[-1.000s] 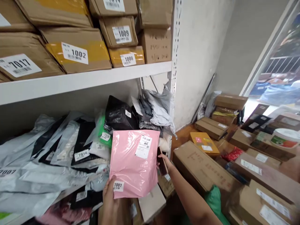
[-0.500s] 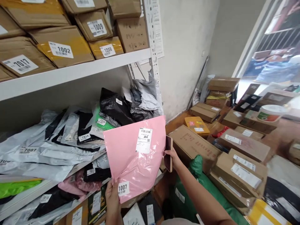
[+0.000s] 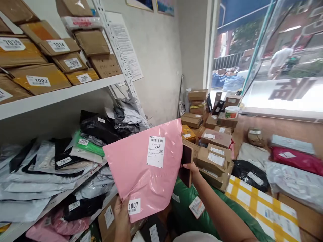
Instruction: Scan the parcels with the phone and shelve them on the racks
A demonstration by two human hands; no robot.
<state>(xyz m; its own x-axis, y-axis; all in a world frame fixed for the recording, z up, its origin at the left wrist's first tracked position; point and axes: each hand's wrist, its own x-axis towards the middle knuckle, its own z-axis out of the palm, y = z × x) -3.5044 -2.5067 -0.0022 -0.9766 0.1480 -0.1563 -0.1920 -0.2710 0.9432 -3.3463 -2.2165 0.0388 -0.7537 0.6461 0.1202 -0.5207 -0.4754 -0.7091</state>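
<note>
A pink plastic mailer bag (image 3: 141,168) is held up in front of me; it carries a white shipping label and a sticker reading 1007 at its lower corner. My left hand (image 3: 121,215) grips that lower corner, thumb next to the sticker. My right hand (image 3: 192,169) is closed round a dark phone (image 3: 186,164) at the bag's right edge, touching it. The bag is out in front of the shelf, not resting on it.
At left, a white shelf (image 3: 63,95) carries numbered cardboard boxes (image 3: 37,79); below lie grey, black and green mailer bags (image 3: 50,168). Piled boxes (image 3: 214,158) and parcels cover the floor at right, with a green sack (image 3: 186,211) beneath my arm. A person walks outside the window.
The view has swung right and up, bringing the window and more floor parcels in. The pink bag has come away from the shelf and tilted; both hands keep their hold.
</note>
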